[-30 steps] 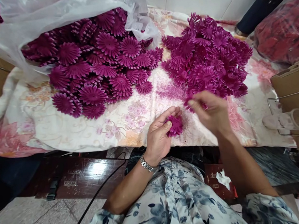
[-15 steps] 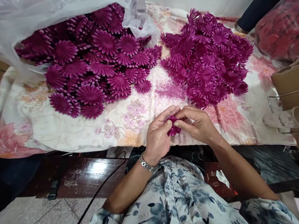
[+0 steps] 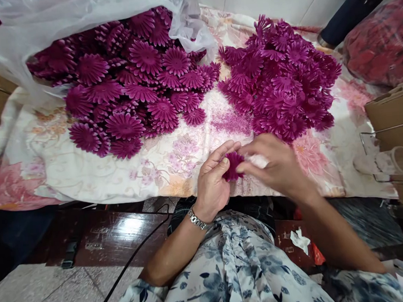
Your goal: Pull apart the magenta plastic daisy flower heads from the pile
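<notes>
My left hand (image 3: 213, 180) is closed around a small stack of magenta fabric flowers (image 3: 233, 165), held just above the near edge of the floral cloth (image 3: 161, 165). My right hand (image 3: 277, 164), blurred by motion, pinches at the right side of the same stack. A flat-layered pile of magenta flowers (image 3: 131, 89) spills from a clear plastic bag (image 3: 75, 17) at the left. A second, looser heap of magenta flowers (image 3: 281, 81) lies at the right, just beyond my right hand.
Magenta dust (image 3: 232, 120) lies on the cloth between the piles. A bag of red flowers (image 3: 382, 46) and a dark cylinder (image 3: 353, 9) stand at the back right. A cardboard box (image 3: 397, 109) and a clear plastic cup (image 3: 393, 163) sit at the right edge.
My right hand came from the right heap to the stack in my left hand, met it, and now shifts slightly right, blurred. My left hand stayed put.
</notes>
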Tool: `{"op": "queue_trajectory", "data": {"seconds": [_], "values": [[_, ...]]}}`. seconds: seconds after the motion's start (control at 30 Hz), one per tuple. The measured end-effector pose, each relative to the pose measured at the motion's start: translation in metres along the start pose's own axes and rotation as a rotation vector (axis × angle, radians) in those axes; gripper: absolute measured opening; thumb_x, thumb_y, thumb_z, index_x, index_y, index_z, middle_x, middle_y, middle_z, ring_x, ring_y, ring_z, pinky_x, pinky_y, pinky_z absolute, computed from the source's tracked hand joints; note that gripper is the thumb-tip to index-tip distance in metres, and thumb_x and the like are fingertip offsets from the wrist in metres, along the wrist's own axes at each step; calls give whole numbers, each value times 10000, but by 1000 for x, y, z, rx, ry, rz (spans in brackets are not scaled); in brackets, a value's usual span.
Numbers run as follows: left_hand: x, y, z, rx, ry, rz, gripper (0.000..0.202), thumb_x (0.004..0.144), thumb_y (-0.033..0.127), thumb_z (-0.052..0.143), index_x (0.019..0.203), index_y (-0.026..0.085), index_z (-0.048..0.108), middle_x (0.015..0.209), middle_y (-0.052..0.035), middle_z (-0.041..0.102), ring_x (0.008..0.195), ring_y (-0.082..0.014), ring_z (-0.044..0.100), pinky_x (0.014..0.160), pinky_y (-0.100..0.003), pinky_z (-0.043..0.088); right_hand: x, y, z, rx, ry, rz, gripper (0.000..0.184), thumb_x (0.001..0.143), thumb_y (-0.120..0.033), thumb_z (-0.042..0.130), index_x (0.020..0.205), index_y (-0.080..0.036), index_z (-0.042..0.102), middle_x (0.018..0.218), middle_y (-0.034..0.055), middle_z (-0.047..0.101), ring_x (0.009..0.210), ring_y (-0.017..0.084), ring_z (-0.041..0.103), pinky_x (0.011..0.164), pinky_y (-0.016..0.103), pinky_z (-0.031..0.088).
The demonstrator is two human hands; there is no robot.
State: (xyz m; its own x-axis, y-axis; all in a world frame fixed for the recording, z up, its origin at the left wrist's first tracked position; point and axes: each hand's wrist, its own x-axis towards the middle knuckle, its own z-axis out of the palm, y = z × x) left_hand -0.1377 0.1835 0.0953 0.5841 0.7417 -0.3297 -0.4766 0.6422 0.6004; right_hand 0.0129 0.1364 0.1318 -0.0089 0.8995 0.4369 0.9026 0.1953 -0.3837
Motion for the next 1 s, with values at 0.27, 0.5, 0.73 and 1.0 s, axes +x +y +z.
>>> {"op": "queue_trajectory", "data": {"seconds": [0.27,0.5,0.73,1.0], "values": [[-1,-4,-1,5,-32,-4,289,726,174,659,1011,185,704,1156,-84,674,1143,-217,574,1027,-333,392,-11,-15,31,148,-22,38,69,850,-181,555,782,-191,564,675,-13,619,610,98,564,585,236,459],[-1,0,-2,-26,-16,15,274,739,154,641,1006,181,699,1089,-87,703,1073,-229,623,1015,-388,411,9,41,-24,-425,372,257,264,821,-301,598,1048,-167,610,1017,121,626,978,260,570,815,473,469],[2,-1,4,-13,-6,-30,267,774,175,612,1032,184,682,1176,-94,661,1112,-221,598,1002,-360,422,-5,-7,18,108,-38,21,71,836,-240,579,788,-189,563,701,16,596,662,131,549,609,270,476],[3,-6,5,49,-71,3,338,729,172,667,1065,205,679,1257,-66,614,1243,-215,491,1073,-317,342,-10,-13,26,142,-16,41,110,856,-155,522,763,-191,568,689,10,635,656,123,601,613,254,481]]}}
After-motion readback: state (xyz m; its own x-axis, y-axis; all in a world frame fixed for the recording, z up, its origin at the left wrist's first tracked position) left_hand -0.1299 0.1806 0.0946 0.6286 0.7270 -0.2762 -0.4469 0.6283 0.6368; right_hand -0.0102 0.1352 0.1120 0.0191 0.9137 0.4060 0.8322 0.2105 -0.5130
